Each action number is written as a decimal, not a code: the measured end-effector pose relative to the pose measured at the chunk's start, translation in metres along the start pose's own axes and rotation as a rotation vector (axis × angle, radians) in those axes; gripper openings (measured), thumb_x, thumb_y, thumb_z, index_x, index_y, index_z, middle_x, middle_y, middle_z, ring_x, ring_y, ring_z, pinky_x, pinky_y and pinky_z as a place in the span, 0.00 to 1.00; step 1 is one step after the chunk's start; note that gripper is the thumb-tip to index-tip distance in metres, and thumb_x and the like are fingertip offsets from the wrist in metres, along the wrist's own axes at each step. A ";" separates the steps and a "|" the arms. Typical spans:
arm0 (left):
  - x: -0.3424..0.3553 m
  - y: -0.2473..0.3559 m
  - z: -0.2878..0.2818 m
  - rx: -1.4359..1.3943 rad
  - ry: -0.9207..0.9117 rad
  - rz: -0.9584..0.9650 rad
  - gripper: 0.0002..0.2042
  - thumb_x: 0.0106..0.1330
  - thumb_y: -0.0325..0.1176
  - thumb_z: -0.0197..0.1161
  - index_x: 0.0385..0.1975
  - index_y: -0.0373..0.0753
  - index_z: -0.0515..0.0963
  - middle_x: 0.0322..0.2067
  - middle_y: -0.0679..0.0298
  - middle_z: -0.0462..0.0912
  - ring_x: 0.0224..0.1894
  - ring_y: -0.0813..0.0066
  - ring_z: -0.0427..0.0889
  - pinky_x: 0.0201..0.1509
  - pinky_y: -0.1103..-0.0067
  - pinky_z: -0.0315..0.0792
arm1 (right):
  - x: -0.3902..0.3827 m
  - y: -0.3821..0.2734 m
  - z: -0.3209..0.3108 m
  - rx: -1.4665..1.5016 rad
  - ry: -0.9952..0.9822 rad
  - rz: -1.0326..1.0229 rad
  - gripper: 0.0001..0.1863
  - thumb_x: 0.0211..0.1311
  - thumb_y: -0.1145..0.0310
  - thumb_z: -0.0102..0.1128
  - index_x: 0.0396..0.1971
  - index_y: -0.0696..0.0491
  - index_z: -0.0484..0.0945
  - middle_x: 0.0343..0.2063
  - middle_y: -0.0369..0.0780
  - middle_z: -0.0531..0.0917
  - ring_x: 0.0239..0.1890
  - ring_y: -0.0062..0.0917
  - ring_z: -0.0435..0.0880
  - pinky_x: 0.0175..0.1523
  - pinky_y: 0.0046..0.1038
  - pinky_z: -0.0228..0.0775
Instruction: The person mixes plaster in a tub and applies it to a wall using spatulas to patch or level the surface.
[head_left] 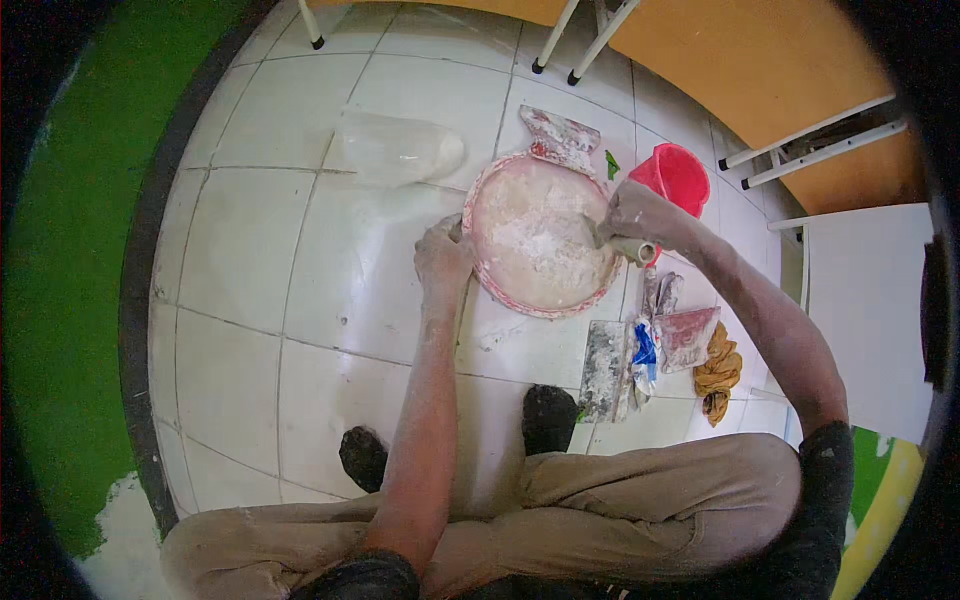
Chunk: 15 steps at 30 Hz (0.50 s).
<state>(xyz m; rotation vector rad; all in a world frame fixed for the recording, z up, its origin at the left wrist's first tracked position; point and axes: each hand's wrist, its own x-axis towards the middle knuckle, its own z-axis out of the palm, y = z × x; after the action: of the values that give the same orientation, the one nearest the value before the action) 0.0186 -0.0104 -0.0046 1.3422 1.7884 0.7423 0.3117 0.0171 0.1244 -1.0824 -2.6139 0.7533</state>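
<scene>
A round, pink-rimmed basin (pixel 530 306) sits on the tiled floor, holding a whitish, powdery mix (pixel 545 230). At its left edge my left hand (pixel 443 257) is closed on the rim. Over the right side of the basin, my right hand (pixel 645 212) is wrapped round a hand tool (pixel 634 249) with a pale, round handle. The tool's working end points into the mix and is mostly hidden, so its exact kind does not show. Both hands and forearms are dusted with powder.
Behind the basin lies a plaster-smeared plate (pixel 565 140), with a clear plastic bag (pixel 395 150) to its left. A red bucket (pixel 677 178) stands at right. Nearer are a coated metal blade (pixel 604 365), a reddish plate (pixel 688 335) and a brown cloth (pixel 718 372). Table legs (pixel 590 45) stand beyond.
</scene>
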 end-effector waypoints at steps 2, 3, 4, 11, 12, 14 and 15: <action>0.006 -0.010 -0.005 -0.024 0.008 0.009 0.15 0.56 0.35 0.64 0.44 0.40 0.84 0.36 0.51 0.87 0.40 0.56 0.86 0.48 0.68 0.76 | 0.006 -0.008 0.010 0.096 -0.056 0.227 0.03 0.51 0.69 0.62 0.26 0.49 0.82 0.18 0.38 0.79 0.21 0.29 0.80 0.27 0.31 0.70; 0.005 -0.004 -0.004 -0.030 0.001 0.009 0.15 0.56 0.35 0.64 0.44 0.40 0.84 0.36 0.51 0.87 0.40 0.56 0.86 0.48 0.68 0.76 | 0.008 -0.013 0.009 0.174 -0.114 0.477 0.02 0.51 0.70 0.62 0.25 0.49 0.81 0.16 0.39 0.78 0.20 0.28 0.80 0.26 0.31 0.70; 0.003 0.002 -0.004 -0.020 -0.017 -0.002 0.15 0.56 0.35 0.64 0.42 0.39 0.85 0.35 0.51 0.86 0.39 0.55 0.86 0.47 0.68 0.76 | 0.010 -0.013 0.008 0.185 -0.114 0.088 0.02 0.51 0.72 0.61 0.26 0.50 0.82 0.14 0.40 0.77 0.18 0.27 0.79 0.25 0.32 0.69; 0.012 -0.012 -0.003 0.114 0.054 0.062 0.13 0.52 0.36 0.66 0.35 0.37 0.85 0.32 0.50 0.86 0.36 0.54 0.86 0.45 0.67 0.77 | 0.055 -0.012 0.019 -0.032 -0.321 -0.006 0.09 0.45 0.70 0.65 0.29 0.54 0.83 0.18 0.36 0.78 0.19 0.22 0.79 0.20 0.26 0.70; 0.011 -0.009 -0.003 0.114 0.053 0.061 0.13 0.52 0.36 0.66 0.35 0.37 0.85 0.32 0.50 0.86 0.36 0.54 0.86 0.45 0.67 0.77 | 0.059 -0.017 0.020 0.086 -0.340 0.120 0.08 0.47 0.70 0.64 0.30 0.53 0.83 0.18 0.35 0.78 0.20 0.22 0.79 0.22 0.27 0.71; 0.008 -0.005 -0.006 0.032 0.004 -0.006 0.12 0.50 0.30 0.59 0.31 0.37 0.86 0.30 0.48 0.86 0.38 0.50 0.85 0.47 0.64 0.77 | 0.063 -0.015 0.022 0.205 -0.357 0.245 0.08 0.49 0.71 0.62 0.30 0.53 0.84 0.18 0.35 0.78 0.20 0.21 0.80 0.23 0.29 0.72; 0.009 -0.004 -0.006 0.030 0.005 -0.005 0.12 0.50 0.30 0.59 0.31 0.37 0.86 0.30 0.48 0.86 0.38 0.50 0.85 0.47 0.64 0.77 | 0.068 -0.012 0.023 0.149 -0.315 0.075 0.08 0.49 0.68 0.64 0.30 0.55 0.83 0.17 0.36 0.78 0.21 0.21 0.80 0.25 0.28 0.73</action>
<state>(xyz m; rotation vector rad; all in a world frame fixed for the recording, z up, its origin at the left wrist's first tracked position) 0.0108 -0.0031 -0.0066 1.3562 1.8128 0.7193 0.2478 0.0493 0.1116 -1.1019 -2.7229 1.2034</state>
